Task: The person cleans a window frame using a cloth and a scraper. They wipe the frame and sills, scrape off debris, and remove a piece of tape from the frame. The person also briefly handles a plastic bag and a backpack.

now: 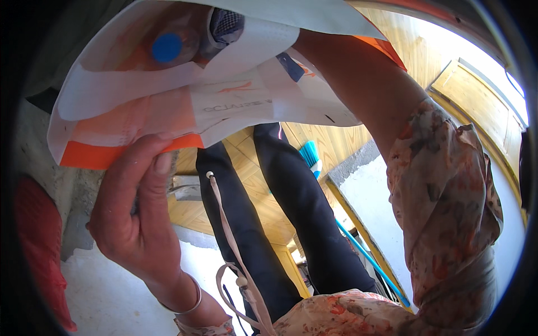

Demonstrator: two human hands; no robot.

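Note:
A white and orange bag spans the upper part of the head view with its mouth open. My left hand pinches the bag's orange edge between thumb and fingers. My right forearm reaches into the mouth, and the bag's white side hides most of that hand, so its fingers cannot be made out. Within the bag lie a clear bottle with a blue cap and, beside it, something with a dark checked pattern.
Below the bag are my legs in black trousers, with a pale drawstring hanging down. A teal broom is on the wood-patterned floor behind them. Red cloth hangs at the left, and a wooden panel stands at the right.

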